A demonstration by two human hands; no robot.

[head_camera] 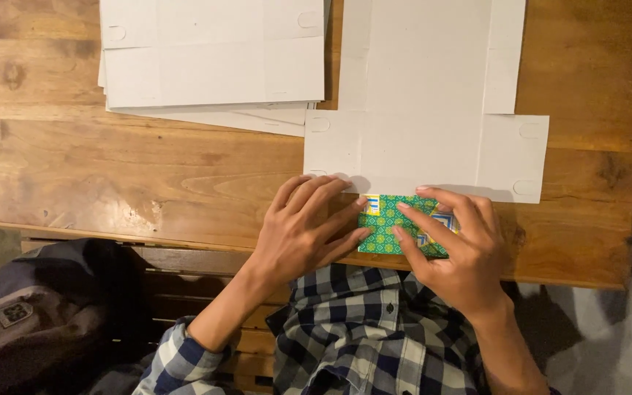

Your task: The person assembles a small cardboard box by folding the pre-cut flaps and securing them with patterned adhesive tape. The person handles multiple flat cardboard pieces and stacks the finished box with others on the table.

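At the desk [148, 175] edge, left hand [305, 227] and right hand [451, 245] pressing flat, fingers spread, on a green patterned flap [383, 223] of white cardboard [426, 146], card stack [213, 66] beyond

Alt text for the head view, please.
Both hands, left hand and right hand, press down a green patterned flap of a flat white cardboard box blank on a wooden table; a stack of blanks lies beyond.

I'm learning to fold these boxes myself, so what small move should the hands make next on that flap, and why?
Probably press along the fold. The green patterned flap of the flat white cardboard box blank is already turned over at the blank's near edge, showing its printed side. The left hand and right hand both rest fingers on it, so running the fingertips along the crease would likely set it.
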